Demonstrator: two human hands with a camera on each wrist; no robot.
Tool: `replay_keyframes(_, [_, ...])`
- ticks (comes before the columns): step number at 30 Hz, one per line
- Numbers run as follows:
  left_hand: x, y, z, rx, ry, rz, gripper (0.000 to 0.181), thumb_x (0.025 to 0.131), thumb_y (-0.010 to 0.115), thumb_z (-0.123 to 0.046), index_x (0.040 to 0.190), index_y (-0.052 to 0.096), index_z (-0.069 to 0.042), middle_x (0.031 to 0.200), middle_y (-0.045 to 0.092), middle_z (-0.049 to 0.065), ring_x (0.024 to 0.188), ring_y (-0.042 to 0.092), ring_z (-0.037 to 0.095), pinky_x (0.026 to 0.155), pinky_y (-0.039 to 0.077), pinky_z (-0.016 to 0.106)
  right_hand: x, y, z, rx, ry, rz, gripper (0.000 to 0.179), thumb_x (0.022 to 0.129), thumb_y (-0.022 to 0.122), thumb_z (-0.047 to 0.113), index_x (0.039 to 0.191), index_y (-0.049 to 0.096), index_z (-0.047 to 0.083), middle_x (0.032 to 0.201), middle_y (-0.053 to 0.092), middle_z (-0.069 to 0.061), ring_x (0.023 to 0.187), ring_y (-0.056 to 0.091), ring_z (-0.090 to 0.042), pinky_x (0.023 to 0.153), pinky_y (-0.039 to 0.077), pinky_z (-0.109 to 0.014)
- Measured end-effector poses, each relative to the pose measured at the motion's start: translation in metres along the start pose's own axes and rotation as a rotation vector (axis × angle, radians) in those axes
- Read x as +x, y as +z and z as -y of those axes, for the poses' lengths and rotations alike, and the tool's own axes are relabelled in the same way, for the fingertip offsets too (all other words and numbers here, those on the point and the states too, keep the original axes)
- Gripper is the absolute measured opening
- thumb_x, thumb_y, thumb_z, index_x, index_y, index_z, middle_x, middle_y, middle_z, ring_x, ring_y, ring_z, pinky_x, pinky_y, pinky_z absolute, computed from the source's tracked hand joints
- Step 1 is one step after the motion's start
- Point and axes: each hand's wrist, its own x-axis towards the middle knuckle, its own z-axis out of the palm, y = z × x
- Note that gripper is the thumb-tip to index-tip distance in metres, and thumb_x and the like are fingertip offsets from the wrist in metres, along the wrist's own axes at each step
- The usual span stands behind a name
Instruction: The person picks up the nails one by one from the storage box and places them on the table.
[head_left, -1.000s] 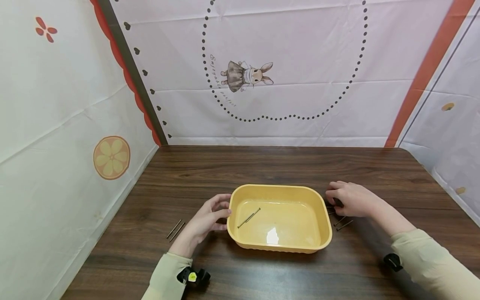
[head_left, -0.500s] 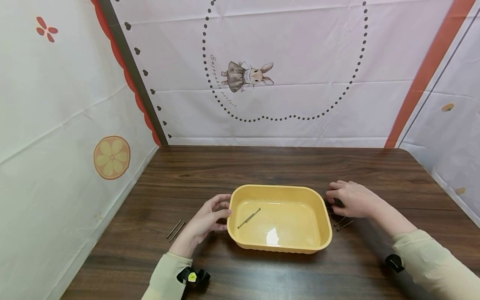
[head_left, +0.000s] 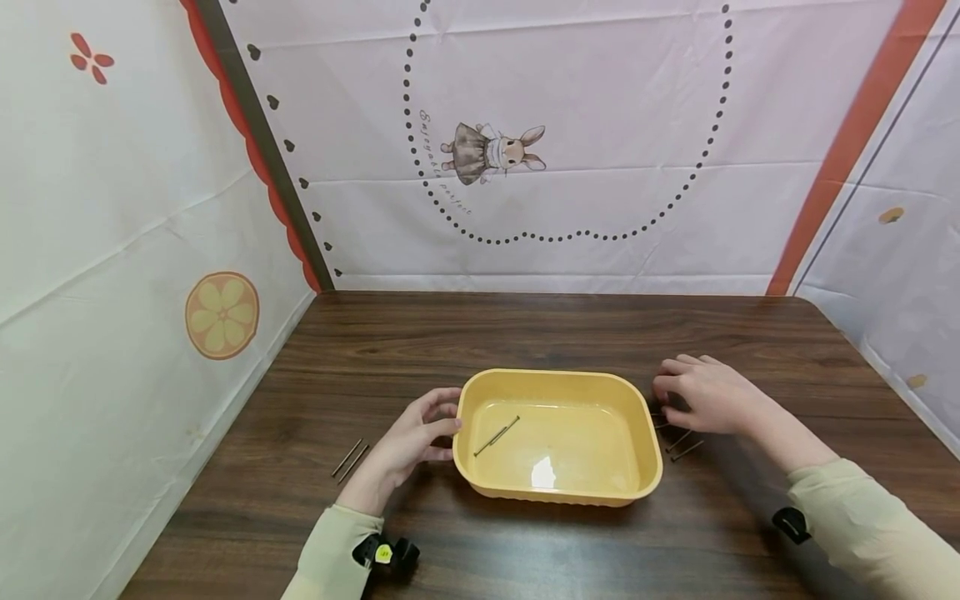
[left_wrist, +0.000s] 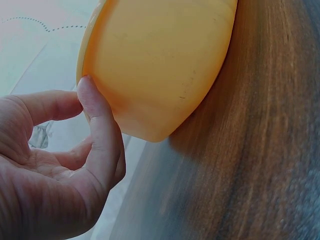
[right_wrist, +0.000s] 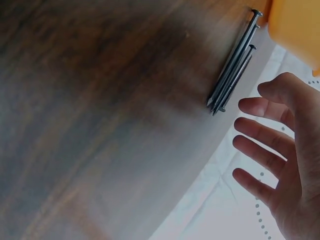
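A yellow rectangular basin [head_left: 558,495] stands on the table, with a pair of thin nails [head_left: 496,436] lying inside near its left end. My left hand [head_left: 408,439] touches the basin's left side, its thumb and fingertips at the outer wall just under the rim. Just right of the basin, my right hand [head_left: 708,398] hovers low with bent, spread fingers. In the right wrist view nothing sits between those fingers. Close to their tips, several dark nails [right_wrist: 234,65] lie bunched together on the table; the hand partly covers them in the head view.
Two more nails [head_left: 350,460] lie on the wooden table [head_left: 450,333] left of my left forearm. Printed white cloth [head_left: 622,200] hangs behind the table and along both sides. Each sleeve cuff carries a black wrist device [head_left: 384,552].
My right hand has shifted very slightly beside the basin, its thumb and fingers a little farther apart. The left hand, the basin and the nails in it stay as they were.
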Motion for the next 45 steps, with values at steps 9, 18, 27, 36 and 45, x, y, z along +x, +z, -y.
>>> replay_keyframes(9, [0.000,0.000,0.001,0.002,-0.009,-0.004,0.049,0.094,0.058,-0.007,0.142,0.045,-0.009,0.116,0.050,0.011,0.082,0.062,0.014,0.065,0.057,0.026,0.002,-0.006,0.000,-0.029,0.014,0.002,0.019,0.073,0.079,0.029,0.078,0.061,0.026,0.084,0.053,0.009,0.083,0.055,-0.017,0.066,0.047,-0.040])
replay_keyframes(18, [-0.001,0.000,0.000,0.003,-0.003,-0.001,0.049,0.095,0.058,-0.007,0.141,0.045,-0.008,0.116,0.050,0.011,0.082,0.062,0.014,0.065,0.058,0.026,0.010,-0.020,-0.003,-0.069,0.009,-0.078,0.025,0.069,0.080,0.031,0.083,0.061,0.021,0.088,0.057,0.003,0.085,0.057,-0.022,0.065,0.048,-0.045])
replay_keyframes(27, [-0.001,0.000,0.000,0.006,-0.002,-0.005,0.049,0.094,0.058,-0.007,0.141,0.045,-0.008,0.116,0.050,0.012,0.085,0.062,0.014,0.065,0.057,0.026,0.024,-0.034,0.000,-0.086,-0.022,-0.168,0.030,0.069,0.078,0.032,0.090,0.064,0.016,0.092,0.060,0.000,0.087,0.058,-0.023,0.066,0.048,-0.043])
replay_keyframes(36, [-0.001,-0.001,-0.001,0.004,-0.003,-0.004,0.048,0.094,0.057,-0.006,0.141,0.045,-0.008,0.116,0.050,0.011,0.083,0.062,0.013,0.065,0.057,0.026,0.033,-0.039,0.005,-0.096,-0.040,-0.187,0.032,0.071,0.077,0.033,0.094,0.065,0.014,0.095,0.062,-0.002,0.089,0.059,-0.024,0.067,0.048,-0.043])
replay_keyframes(45, [-0.002,-0.001,-0.001,-0.002,0.002,0.004,0.049,0.094,0.057,-0.006,0.141,0.045,-0.007,0.116,0.051,0.011,0.082,0.062,0.014,0.064,0.057,0.025,0.041,-0.050,0.008,-0.096,-0.056,-0.197,0.035,0.073,0.075,0.035,0.099,0.066,0.014,0.097,0.063,-0.003,0.092,0.059,-0.025,0.072,0.049,-0.046])
